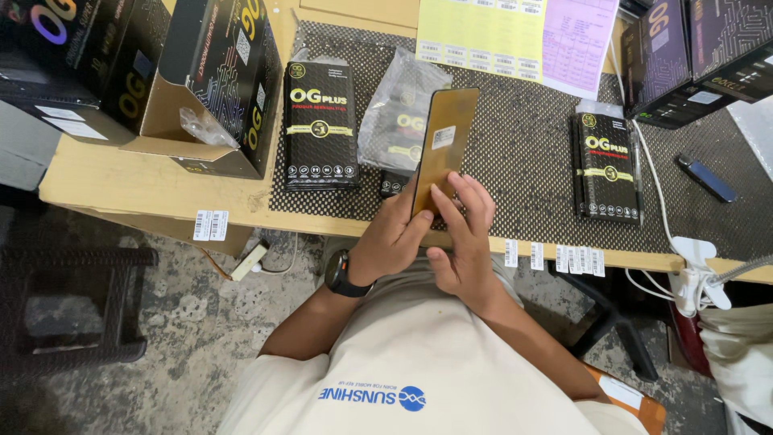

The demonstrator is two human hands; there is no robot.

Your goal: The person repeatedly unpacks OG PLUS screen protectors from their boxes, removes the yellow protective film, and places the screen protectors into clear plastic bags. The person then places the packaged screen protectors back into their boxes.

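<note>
The lower end of the phone screen panel [444,149] is hidden behind the left hand [392,240] and right hand [463,242]. Boxes [692,56] at the bench's far right corner are cut off by the picture's edge. The label strips [576,259] along the near edge are too small to make out.

Two flat black boxes [321,125] [608,167], one at ten o'clock, one at two. One phone screen [444,149]. Two paper sheets [481,36] [578,40] at twelve.
</note>
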